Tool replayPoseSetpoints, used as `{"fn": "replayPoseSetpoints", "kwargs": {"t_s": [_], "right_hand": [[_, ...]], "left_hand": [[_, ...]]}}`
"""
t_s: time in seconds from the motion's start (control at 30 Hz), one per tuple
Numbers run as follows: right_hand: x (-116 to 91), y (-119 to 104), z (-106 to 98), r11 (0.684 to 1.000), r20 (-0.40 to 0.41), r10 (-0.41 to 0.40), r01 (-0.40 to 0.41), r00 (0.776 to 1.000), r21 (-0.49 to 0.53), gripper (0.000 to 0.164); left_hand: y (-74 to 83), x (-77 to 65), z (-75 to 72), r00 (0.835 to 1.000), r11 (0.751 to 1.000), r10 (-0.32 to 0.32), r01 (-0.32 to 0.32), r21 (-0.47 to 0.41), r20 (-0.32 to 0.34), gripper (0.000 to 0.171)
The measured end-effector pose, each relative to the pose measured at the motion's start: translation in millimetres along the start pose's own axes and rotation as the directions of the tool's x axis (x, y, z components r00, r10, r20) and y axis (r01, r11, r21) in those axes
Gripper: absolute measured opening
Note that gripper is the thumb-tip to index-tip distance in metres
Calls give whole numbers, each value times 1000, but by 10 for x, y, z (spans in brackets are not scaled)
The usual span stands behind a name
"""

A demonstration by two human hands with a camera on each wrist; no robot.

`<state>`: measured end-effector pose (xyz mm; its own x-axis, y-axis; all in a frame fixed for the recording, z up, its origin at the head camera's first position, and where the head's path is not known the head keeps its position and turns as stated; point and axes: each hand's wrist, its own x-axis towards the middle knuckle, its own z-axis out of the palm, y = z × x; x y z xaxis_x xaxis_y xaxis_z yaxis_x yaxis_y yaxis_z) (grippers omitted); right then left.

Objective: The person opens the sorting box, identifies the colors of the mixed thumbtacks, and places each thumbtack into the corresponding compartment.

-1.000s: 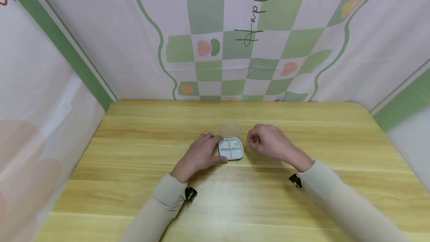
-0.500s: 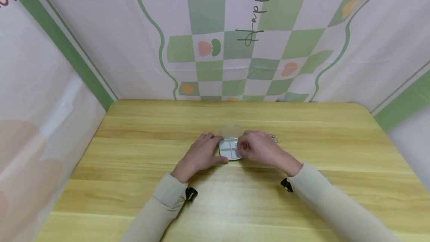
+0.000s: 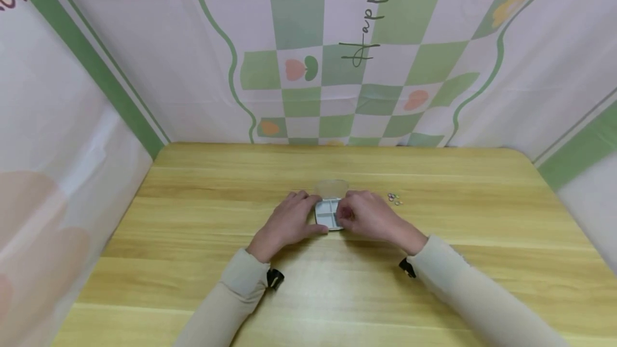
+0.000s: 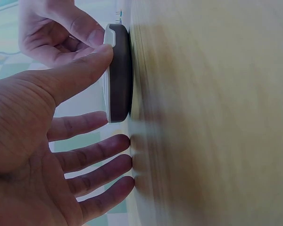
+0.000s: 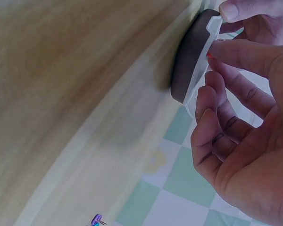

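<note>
A small pill case [image 3: 324, 220] with a white divided tray and dark base lies on the table, its clear lid [image 3: 332, 188] folded back. My left hand [image 3: 288, 221] holds the case by its near and far edges between thumb and index finger; the other fingers spread toward the tabletop. Over the case's right side is my right hand [image 3: 368, 215], thumb and index finger pinched together. A tiny orange-red piece [image 5: 209, 55] shows between those fingertips, its kind too small to tell. The right-hand compartments are largely hidden by this hand.
Right of the case lies a loose group of tiny coloured pieces [image 3: 394, 198]. One is a purple piece [image 5: 96, 219] with thin metal posts, like a stud earring. A patterned cloth [image 3: 299, 31] hangs behind the wooden table [image 3: 308, 293].
My right hand has moved left from beside the case to over its right compartments, uncovering the loose pieces. A small yellowish piece seen in the far right compartment is now hidden. The left hand stays put.
</note>
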<state>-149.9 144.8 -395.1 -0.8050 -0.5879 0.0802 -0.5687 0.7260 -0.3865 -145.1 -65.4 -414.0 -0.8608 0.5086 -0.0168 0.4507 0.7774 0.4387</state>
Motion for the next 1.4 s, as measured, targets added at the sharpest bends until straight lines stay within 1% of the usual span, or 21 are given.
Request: {"fn": "replayPoseSetpoints", "kwargs": {"t_s": [0.6, 1.03, 1.4], "right_hand": [[17, 7, 34, 1000, 9, 7, -7, 1000, 1, 6], [16, -3, 29, 999, 23, 32, -32, 999, 18, 4], [9, 16, 27, 999, 28, 36, -36, 999, 17, 5]], "left_hand": [[-7, -2, 1, 1000, 1000, 0, 0, 6, 0, 69], [4, -4, -3, 1000, 1000, -1, 1, 7, 1, 68], [8, -4, -8, 1000, 1000, 1, -1, 13, 0, 68]]}}
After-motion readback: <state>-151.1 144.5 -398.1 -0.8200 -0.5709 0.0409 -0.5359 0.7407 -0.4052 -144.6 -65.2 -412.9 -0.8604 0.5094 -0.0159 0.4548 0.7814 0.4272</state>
